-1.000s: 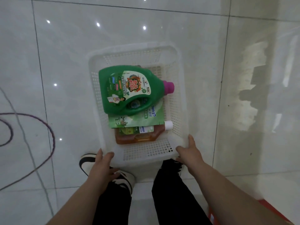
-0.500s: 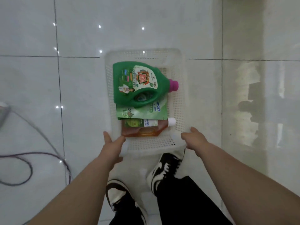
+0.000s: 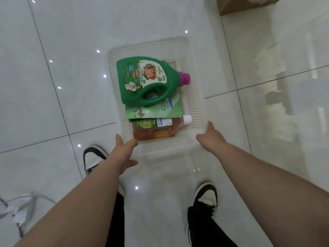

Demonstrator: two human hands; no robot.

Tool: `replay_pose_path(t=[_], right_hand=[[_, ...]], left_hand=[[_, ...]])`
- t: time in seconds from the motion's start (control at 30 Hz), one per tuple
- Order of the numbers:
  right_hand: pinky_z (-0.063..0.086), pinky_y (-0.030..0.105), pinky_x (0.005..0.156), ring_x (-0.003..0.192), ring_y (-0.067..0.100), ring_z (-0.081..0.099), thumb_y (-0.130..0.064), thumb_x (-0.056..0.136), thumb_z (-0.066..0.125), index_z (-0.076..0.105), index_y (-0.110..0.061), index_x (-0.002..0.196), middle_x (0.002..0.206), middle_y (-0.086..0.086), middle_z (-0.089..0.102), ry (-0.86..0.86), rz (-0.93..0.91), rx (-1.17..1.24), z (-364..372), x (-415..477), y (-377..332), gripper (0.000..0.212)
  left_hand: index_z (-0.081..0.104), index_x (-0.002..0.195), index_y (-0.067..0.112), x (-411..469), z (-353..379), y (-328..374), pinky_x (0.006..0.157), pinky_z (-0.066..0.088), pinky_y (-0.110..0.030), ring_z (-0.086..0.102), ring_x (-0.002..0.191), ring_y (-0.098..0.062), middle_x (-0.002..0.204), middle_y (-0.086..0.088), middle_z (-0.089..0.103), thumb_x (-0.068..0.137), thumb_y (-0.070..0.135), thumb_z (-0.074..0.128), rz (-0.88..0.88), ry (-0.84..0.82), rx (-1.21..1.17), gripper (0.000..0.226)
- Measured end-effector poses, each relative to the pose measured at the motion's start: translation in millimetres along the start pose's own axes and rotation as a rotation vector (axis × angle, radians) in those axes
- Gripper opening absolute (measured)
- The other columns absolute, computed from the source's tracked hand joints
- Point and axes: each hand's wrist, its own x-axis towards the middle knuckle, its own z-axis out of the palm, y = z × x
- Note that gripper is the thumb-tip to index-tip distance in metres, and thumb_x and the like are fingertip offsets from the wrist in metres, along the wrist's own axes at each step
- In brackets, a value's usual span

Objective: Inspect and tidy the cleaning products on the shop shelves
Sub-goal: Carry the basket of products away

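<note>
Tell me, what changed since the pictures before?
The person has walked on, carrying the basket forward, and a cardboard box has come into view top right. The left hand and right hand still grip its near corners. The green jug, pouch and amber bottle lie as before.

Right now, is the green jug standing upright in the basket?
No, the green jug lies on its side in the basket, with its purple cap pointing at the right wall.
</note>
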Motion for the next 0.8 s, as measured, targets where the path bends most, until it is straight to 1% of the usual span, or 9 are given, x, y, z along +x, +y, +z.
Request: replay_pose_path(t=[0.13, 0.2, 0.3, 0.37, 0.43, 0.5, 0.57, 0.7, 0.8], right_hand=[[0.046, 0.034, 0.1, 0.129, 0.035, 0.053, -0.026, 0.094, 0.055, 0.009, -0.016, 0.163, 0.15, 0.015, 0.049, 0.026, 0.085, 0.037, 0, 10, -31, 0.083], [0.048, 0.036, 0.099, 0.126, 0.036, 0.055, -0.024, 0.095, 0.053, 0.012, -0.014, 0.161, 0.146, 0.017, 0.051, 0.05, 0.126, 0.067, 11, 12, -40, 0.078], [0.044, 0.038, 0.103, 0.13, 0.038, 0.051, -0.015, 0.099, 0.044, 0.007, -0.011, 0.162, 0.149, 0.021, 0.046, 0.09, 0.211, 0.082, 26, 13, -46, 0.073], [0.041, 0.04, 0.108, 0.134, 0.039, 0.048, -0.011, 0.101, 0.039, 0.006, -0.009, 0.162, 0.151, 0.023, 0.043, 0.11, 0.264, 0.107, 37, 11, -45, 0.069], [0.041, 0.044, 0.11, 0.132, 0.04, 0.048, -0.01, 0.102, 0.037, 0.014, -0.006, 0.159, 0.148, 0.024, 0.044, 0.142, 0.291, 0.151, 51, 9, -41, 0.061], [0.042, 0.046, 0.109, 0.129, 0.04, 0.049, -0.007, 0.101, 0.038, 0.02, -0.004, 0.154, 0.146, 0.024, 0.044, 0.161, 0.296, 0.242, 65, 9, -40, 0.056], [0.042, 0.045, 0.108, 0.129, 0.04, 0.049, -0.003, 0.1, 0.039, 0.017, -0.002, 0.154, 0.147, 0.025, 0.041, 0.164, 0.308, 0.322, 74, 7, -40, 0.058], [0.041, 0.04, 0.104, 0.132, 0.04, 0.048, -0.006, 0.104, 0.034, 0.009, -0.006, 0.159, 0.151, 0.024, 0.037, 0.139, 0.359, 0.481, 73, -1, -42, 0.06], [0.043, 0.038, 0.093, 0.122, 0.038, 0.054, -0.009, 0.104, 0.035, 0.014, -0.008, 0.158, 0.143, 0.023, 0.046, 0.156, 0.401, 0.566, 74, 2, -42, 0.058]], left_hand=[[-0.007, 0.159, 0.042, 20, -17, 66, 0.099, 0.054, -0.052, 0.035, 0.143, -0.037, 0.168, 0.006, 0.007, 0.098, 0.024, 0.058, -0.011, -0.06, 0.102, 0.091], [-0.008, 0.158, 0.046, 27, -26, 95, 0.099, 0.054, -0.052, 0.042, 0.137, -0.04, 0.166, 0.004, 0.015, 0.096, 0.028, 0.058, -0.024, -0.112, 0.174, 0.092], [-0.009, 0.157, 0.048, 33, -31, 136, 0.099, 0.053, -0.053, 0.057, 0.118, -0.042, 0.146, 0.004, 0.038, 0.096, 0.032, 0.058, 0.003, -0.154, 0.334, 0.093], [-0.01, 0.157, 0.048, 34, -28, 160, 0.099, 0.052, -0.052, 0.059, 0.113, -0.04, 0.14, 0.003, 0.043, 0.096, 0.031, 0.058, 0.019, -0.168, 0.444, 0.093], [-0.006, 0.158, 0.048, 34, -21, 183, 0.099, 0.053, -0.052, 0.059, 0.116, -0.039, 0.15, 0.0, 0.04, 0.095, 0.029, 0.059, 0.014, -0.177, 0.501, 0.092], [-0.001, 0.159, 0.047, 34, -10, 205, 0.099, 0.053, -0.053, 0.057, 0.12, -0.039, 0.159, 0.002, 0.03, 0.094, 0.027, 0.06, 0.016, -0.145, 0.519, 0.091], [0.005, 0.159, 0.047, 33, 9, 226, 0.096, 0.054, -0.053, 0.052, 0.125, -0.038, 0.161, 0.003, 0.026, 0.093, 0.024, 0.06, 0.036, -0.108, 0.569, 0.089], [0.019, 0.158, 0.047, 27, 49, 257, 0.096, 0.054, -0.053, 0.045, 0.129, -0.035, 0.154, 0.002, 0.031, 0.093, 0.017, 0.056, 0.119, -0.043, 0.652, 0.081], [0.026, 0.156, 0.046, 31, 73, 273, 0.097, 0.054, -0.052, 0.05, 0.115, -0.03, 0.138, 0.002, 0.037, 0.094, 0.016, 0.054, 0.179, -0.042, 0.759, 0.074]])
